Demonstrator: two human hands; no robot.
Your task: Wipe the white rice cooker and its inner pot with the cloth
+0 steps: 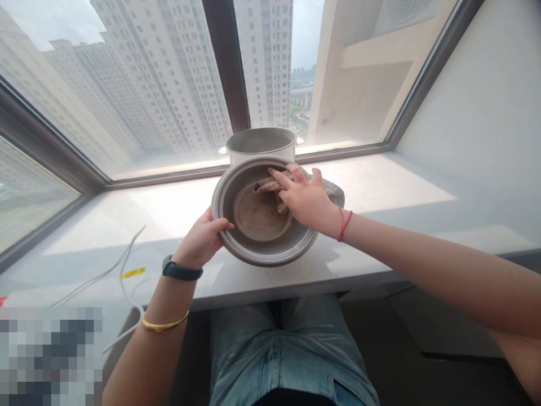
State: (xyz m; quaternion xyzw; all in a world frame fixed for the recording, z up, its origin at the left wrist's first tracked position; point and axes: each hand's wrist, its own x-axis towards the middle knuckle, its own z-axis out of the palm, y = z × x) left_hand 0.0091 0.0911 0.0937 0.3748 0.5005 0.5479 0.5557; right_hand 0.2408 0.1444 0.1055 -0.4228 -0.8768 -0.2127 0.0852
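A wide-rimmed grey pot [267, 255] is tilted toward me above the windowsill, its stained brownish inside showing. My left hand [199, 239] grips its left rim, thumb over the edge and fingers underneath. My right hand [307, 198] presses a crumpled checked cloth [335, 193] against the upper right of the pot's inside, fingers bent over it. Part of the cloth hangs out past the right rim. Right behind stands a second, lighter pot [270, 152] with handles at its sides; its lower part is hidden by the first.
The pale windowsill [380, 192] stretches to both sides, its front edge close to my legs. Brown-framed windows [226, 67] rise behind it. On the left lie a white cable [124, 262] and its yellow tag [132, 273]. A pixelated patch covers the lower left corner.
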